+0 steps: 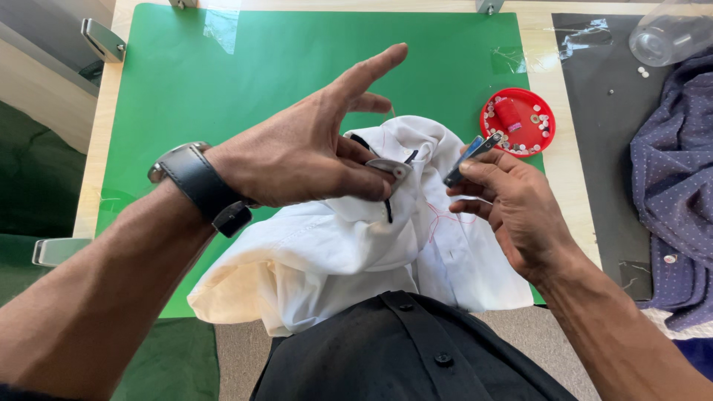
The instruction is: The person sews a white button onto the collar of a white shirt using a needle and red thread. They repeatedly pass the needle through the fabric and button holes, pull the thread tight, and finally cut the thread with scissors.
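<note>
Wooden table under green mat, black mat

Left hand spread above white shirt, fingers pressing its fabric; watch on wrist. Right hand pinches small clippers. Red dish of buttons on green mat. Blue shirt at right.
</note>
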